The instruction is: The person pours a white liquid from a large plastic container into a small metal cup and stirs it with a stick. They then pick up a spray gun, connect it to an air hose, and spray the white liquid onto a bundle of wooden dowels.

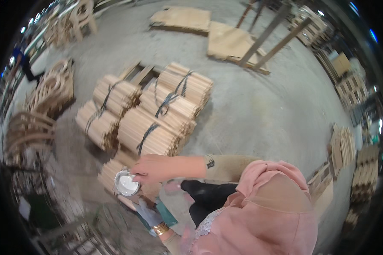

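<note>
A round tub (127, 183) with white stuff inside and a whitish, smeared rim is at the lower left. My right hand (151, 168) reaches in from the right, its fingers closed at the tub's near right rim. Below the tub is my left hand (147, 212), in a pale grey-blue covering with gold bangles at the wrist. Its fingers are blurred, so whether they touch the tub does not show. Under and behind the tub lies a bundle of pale wooden sticks (108, 170). Some green material (167, 214) shows beside my left wrist.
Several strapped bundles of wooden rods (147, 131) lie ahead on a pallet (142, 75). Curved wooden parts (51, 91) are stacked at the left, with a person (24, 63) near them. Flat boards (181, 19) lie farther off on the grey floor. Pallets (351, 91) line the right.
</note>
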### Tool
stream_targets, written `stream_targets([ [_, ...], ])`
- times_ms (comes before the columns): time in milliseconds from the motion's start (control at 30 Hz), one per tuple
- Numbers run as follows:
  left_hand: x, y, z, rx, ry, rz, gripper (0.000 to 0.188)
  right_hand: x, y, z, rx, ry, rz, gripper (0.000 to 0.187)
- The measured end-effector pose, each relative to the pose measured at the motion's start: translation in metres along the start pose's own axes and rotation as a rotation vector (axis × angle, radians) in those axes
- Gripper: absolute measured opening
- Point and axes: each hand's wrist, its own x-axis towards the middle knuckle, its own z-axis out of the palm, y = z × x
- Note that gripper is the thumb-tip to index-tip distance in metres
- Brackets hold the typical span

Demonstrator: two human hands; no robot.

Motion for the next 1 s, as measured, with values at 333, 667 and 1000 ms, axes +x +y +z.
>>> stream_targets([
  [333,0.017,0.076,0.250,-0.119,-0.702,-0.127,0.032,-0.141,0.017,-0.232,-0.018,0.373,0.232,0.013],
  [667,0.030,0.131,0.576,-0.232,-1.043,-0.059,0.027,-0.254,0.073,-0.479,0.239,0.879,0.431,0.024],
  [1000,0.077,0.134,0.780,-0.203,-1.171,-0.255,0.038,-0.270,0.191,-0.670,-0.054,0.617,0.476,0.015],
])
